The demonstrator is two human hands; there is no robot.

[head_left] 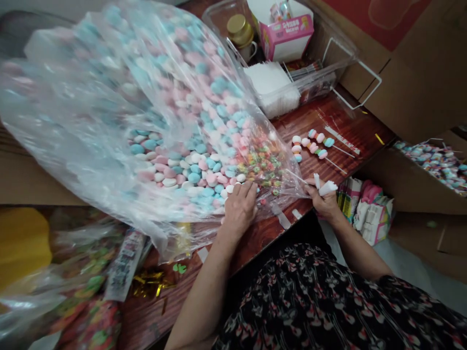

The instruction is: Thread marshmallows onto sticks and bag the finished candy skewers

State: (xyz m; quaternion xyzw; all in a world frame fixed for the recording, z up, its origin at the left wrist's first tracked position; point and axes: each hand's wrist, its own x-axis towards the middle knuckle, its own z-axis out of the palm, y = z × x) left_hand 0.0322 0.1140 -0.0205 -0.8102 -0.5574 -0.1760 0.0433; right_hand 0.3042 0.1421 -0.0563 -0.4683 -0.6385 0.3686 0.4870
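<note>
A large clear plastic bag [87, 146] lies spread on the table, full of pink, blue and white candies [193, 177] that look like marshmallows. Beside them, at the bag's right edge, is a heap of small red, orange and green ring candies [264, 160]. My left hand [241, 206] rests at the near edge of the candies, fingers bent together; what is under the fingertips is hidden. My right hand [324, 200] grips a bundle of white sticks [327, 187], with one thin stick [295, 177] pointing left over the ring candies. Several candy skewers [316, 146] lie beyond it.
A clear plastic bin [339, 43] at the back holds a pink box [288, 36], a gold-lidded jar [240, 31] and a white stack [273, 87]. At right stands a cardboard box of wrapped candies [434, 163]. Bags of colourful candy [83, 291] lie at lower left.
</note>
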